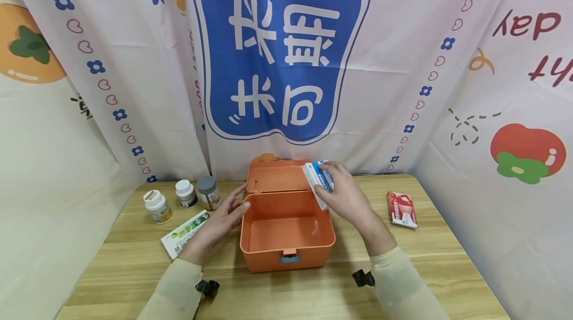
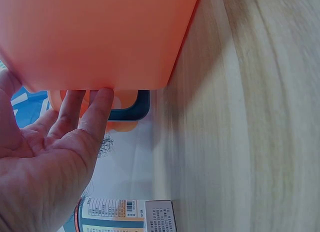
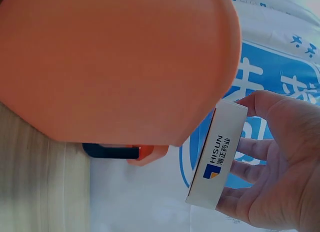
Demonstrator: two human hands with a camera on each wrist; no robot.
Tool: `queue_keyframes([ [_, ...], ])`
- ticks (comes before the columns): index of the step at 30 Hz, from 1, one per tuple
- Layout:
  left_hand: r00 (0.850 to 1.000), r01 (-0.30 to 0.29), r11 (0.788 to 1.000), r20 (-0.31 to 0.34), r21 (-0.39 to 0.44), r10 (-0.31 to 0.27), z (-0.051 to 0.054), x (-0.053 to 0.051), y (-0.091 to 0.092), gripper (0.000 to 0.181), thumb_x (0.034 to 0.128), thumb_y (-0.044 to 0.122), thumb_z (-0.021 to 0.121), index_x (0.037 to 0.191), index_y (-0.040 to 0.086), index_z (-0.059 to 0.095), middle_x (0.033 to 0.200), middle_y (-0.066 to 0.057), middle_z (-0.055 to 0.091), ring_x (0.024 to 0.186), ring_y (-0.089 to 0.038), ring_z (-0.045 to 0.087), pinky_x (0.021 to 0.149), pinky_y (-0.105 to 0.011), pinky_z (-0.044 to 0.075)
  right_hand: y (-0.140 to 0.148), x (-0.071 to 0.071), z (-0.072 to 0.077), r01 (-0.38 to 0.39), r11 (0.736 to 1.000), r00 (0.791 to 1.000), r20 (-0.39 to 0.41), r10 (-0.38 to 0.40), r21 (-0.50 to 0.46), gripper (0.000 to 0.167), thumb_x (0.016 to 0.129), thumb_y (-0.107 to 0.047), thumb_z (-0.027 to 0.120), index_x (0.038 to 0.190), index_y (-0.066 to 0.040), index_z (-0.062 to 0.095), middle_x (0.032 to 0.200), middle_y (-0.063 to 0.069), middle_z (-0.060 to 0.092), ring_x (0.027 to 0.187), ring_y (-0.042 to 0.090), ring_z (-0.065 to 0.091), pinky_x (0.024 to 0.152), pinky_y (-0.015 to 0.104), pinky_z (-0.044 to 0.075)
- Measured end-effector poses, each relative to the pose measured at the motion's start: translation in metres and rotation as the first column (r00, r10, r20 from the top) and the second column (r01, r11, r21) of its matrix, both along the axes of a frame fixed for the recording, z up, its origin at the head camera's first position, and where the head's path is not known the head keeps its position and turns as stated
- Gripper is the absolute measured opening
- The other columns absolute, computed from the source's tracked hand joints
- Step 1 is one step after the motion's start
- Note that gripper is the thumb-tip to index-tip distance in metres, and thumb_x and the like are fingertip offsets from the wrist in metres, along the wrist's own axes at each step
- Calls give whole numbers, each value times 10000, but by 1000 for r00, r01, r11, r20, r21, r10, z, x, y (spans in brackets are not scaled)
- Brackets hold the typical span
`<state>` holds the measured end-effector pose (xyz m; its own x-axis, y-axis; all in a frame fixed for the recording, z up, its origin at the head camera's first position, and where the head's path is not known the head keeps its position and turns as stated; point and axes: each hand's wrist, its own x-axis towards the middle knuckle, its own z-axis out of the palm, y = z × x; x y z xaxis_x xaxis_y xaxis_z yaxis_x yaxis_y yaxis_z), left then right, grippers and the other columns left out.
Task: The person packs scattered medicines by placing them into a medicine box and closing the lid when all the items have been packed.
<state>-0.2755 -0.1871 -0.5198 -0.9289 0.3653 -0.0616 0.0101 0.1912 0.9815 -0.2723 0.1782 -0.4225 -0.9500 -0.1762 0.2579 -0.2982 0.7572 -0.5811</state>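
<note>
An orange medicine storage box (image 1: 287,262) stands on the table with its lid (image 1: 281,176) swung back; its inside looks bare. My left hand (image 1: 225,218) holds the box's back left corner, thumb at the rim and fingers reaching behind, as the left wrist view shows (image 2: 60,142). Above the back right of the box, my right hand (image 1: 343,191) grips a white and blue medicine carton (image 1: 316,180) between thumb and fingers. In the right wrist view the carton's white end (image 3: 216,154) reads HISUN, beside the orange wall.
Left of the box are a white bottle (image 1: 157,206), a white-capped dark bottle (image 1: 185,193), a grey-capped bottle (image 1: 208,192) and a flat white-green carton (image 1: 181,234), partly under my left arm. A red carton (image 1: 402,209) lies at the right. A printed curtain (image 1: 385,86) hangs behind.
</note>
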Motion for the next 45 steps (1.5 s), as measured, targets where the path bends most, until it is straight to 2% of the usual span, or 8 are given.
queue_keyframes([
  [11,1000,8,1000,11,17,-8,1,1,-1,747,1276,268,522,1904,179,128,1677,-362,544,1587,-466,583,1331,-631,532,-18,12,5,-60,996,998,12,59,71,626,1079,-265,818,1641,-46,654,1773,175,566,1454,398,672,1232,588,624],
  [18,1000,6,1000,14,11,-6,1,1,-1,746,1276,268,523,1904,176,131,1684,-366,546,1583,-460,593,1312,-581,558,-27,18,4,-92,991,996,19,90,97,627,1064,-259,839,1645,-98,666,1753,151,590,1382,383,690,1177,567,653],
  [23,1000,6,1000,16,15,-6,1,1,-1,749,1274,267,526,1904,175,131,1684,-367,547,1586,-463,590,1303,-552,563,-32,24,4,-124,984,992,25,122,124,637,1062,-265,844,1658,-136,658,1755,104,586,1399,378,671,1183,578,639],
  [30,1000,-1,1000,26,12,0,0,1,-1,751,1271,288,540,1904,196,145,1646,-339,574,1546,-403,611,1286,-532,576,-38,29,1,-194,966,981,2,196,171,624,1066,-270,850,1653,-161,669,1764,74,582,1421,356,657,1186,559,634],
  [34,1000,-1,1000,21,10,1,1,0,-1,750,1270,276,540,1903,188,148,1638,-346,578,1535,-405,621,1279,-528,579,-38,30,0,-258,945,965,9,262,200,637,1064,-278,861,1666,-211,664,1800,47,548,1451,333,641,1177,550,644],
  [37,1000,-2,1000,25,8,2,1,0,-1,755,1268,276,542,1903,186,144,1648,-351,572,1551,-430,618,1304,-572,566,-36,29,-3,-319,920,946,24,322,229,644,1068,-295,859,1677,-248,654,1827,29,517,1494,324,624,1190,548,651],
  [41,999,-17,1000,40,-5,17,2,1,0,758,1264,310,560,1902,211,163,1652,-330,580,1556,-427,620,1329,-628,539,-32,26,-8,-401,875,911,22,411,271,638,1082,-312,834,1689,-269,644,1840,17,508,1561,330,598,1243,575,625],
  [45,998,-29,999,49,-14,30,3,1,0,759,1263,333,564,1902,224,169,1643,-299,597,1537,-378,633,1334,-632,533,-29,22,-11,-478,824,868,18,497,303,638,1078,-316,818,1690,-300,639,1842,-17,507,1602,297,573,1250,574,616],
])
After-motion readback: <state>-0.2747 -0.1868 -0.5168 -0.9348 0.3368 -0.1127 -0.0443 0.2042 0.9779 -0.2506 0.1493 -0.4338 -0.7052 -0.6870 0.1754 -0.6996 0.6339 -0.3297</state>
